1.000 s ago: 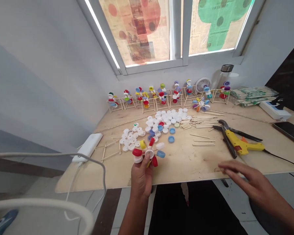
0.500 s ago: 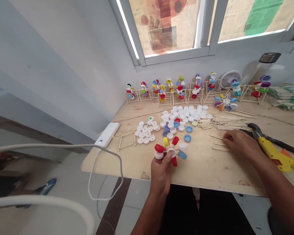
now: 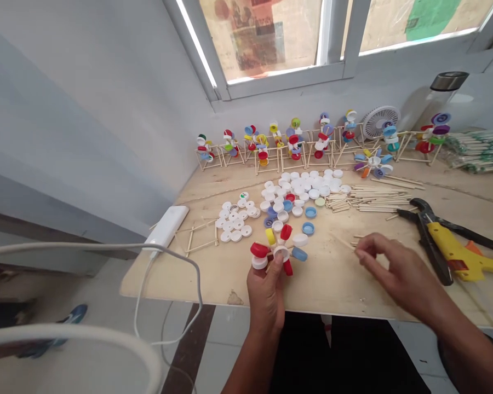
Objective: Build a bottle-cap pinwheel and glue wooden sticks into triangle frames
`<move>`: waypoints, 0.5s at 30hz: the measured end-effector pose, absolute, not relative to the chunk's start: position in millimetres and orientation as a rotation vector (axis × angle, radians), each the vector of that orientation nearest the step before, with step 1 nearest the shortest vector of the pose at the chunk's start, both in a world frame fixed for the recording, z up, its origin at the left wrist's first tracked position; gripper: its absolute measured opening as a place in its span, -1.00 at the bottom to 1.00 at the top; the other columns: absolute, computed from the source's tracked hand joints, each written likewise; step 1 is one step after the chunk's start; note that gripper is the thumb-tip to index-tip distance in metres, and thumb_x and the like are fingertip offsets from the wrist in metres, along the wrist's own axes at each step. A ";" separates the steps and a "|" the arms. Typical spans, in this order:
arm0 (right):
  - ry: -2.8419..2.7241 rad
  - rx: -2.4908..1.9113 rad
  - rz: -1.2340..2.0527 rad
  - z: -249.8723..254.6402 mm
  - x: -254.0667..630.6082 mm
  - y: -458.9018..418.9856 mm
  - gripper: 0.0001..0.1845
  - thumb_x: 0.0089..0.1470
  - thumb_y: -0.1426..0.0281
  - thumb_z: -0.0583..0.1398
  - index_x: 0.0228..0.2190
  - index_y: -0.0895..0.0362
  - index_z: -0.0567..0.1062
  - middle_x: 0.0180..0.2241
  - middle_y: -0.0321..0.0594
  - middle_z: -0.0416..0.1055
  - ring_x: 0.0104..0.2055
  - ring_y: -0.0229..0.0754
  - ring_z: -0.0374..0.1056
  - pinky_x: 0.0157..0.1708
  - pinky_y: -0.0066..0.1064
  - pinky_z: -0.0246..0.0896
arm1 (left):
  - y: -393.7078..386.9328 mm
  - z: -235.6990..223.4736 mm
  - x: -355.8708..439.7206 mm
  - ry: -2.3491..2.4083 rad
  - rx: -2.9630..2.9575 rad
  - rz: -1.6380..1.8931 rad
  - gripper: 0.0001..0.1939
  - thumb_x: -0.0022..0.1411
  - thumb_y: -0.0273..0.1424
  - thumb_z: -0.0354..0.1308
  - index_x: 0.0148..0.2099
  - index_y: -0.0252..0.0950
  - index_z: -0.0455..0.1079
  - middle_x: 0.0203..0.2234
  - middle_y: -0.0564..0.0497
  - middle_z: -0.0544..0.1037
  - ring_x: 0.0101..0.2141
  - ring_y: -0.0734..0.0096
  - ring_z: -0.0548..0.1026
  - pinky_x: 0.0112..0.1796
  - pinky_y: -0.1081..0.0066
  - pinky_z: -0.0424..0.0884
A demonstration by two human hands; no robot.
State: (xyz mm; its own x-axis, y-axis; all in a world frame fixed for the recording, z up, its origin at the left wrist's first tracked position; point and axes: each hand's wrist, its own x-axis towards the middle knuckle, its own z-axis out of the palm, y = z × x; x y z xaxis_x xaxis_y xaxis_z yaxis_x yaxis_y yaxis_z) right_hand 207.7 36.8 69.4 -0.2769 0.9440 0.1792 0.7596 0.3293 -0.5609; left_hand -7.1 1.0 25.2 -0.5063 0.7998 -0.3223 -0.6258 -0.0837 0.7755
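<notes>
In the head view my left hand [image 3: 266, 295] is closed around the hub of a bottle-cap wheel [image 3: 281, 253], with red, yellow, white and blue caps on short spokes. My right hand [image 3: 394, 268] pinches one end of a thin wooden stick [image 3: 342, 241], held just above the table to the right of the wheel. Other sticks lie partly hidden behind the right fingers. Beyond the wheel are loose blue caps [image 3: 308, 228] and a heap of white caps [image 3: 299, 189].
A yellow glue gun [image 3: 456, 251] and black-handled pliers [image 3: 433, 246] lie at the right. Finished cap wheels on stick frames [image 3: 294, 148] line the wall. A bundle of sticks [image 3: 378, 198], a square stick frame [image 3: 197, 238] and a white power bank [image 3: 167, 227] rest on the table [image 3: 324, 284].
My right hand has lifted one stick from the small group on the table and brought it left and nearer the wheel. The left hand still holds the wheel. The view has shifted slightly.
</notes>
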 end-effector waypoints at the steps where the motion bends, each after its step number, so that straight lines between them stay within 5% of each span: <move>1: -2.132 -1.435 0.554 71.0 198.0 27.3 -0.76 0.17 0.23 0.03 -0.42 0.07 0.38 -0.47 -0.28 0.39 -0.40 -0.22 0.31 -0.38 -0.39 0.15 | 0.9 24.2 -6.2 1.148 0.234 1.781 -0.69 -0.19 -0.41 0.44 -0.33 -0.32 0.47 -0.38 0.05 0.56 -0.26 0.42 0.51 -0.14 0.41 0.38; 15: -2.172 -1.185 0.375 58.2 136.1 7.0 -0.84 0.18 0.47 0.03 -0.44 0.12 0.33 -0.53 -0.32 0.34 -0.47 -0.26 0.20 -0.33 -0.38 -0.04 | -1.3 17.4 -0.2 1.264 0.322 1.808 -0.65 -0.17 -0.36 0.43 -0.29 -0.34 0.47 -0.37 0.02 0.55 -0.30 0.44 0.48 -0.17 0.42 0.36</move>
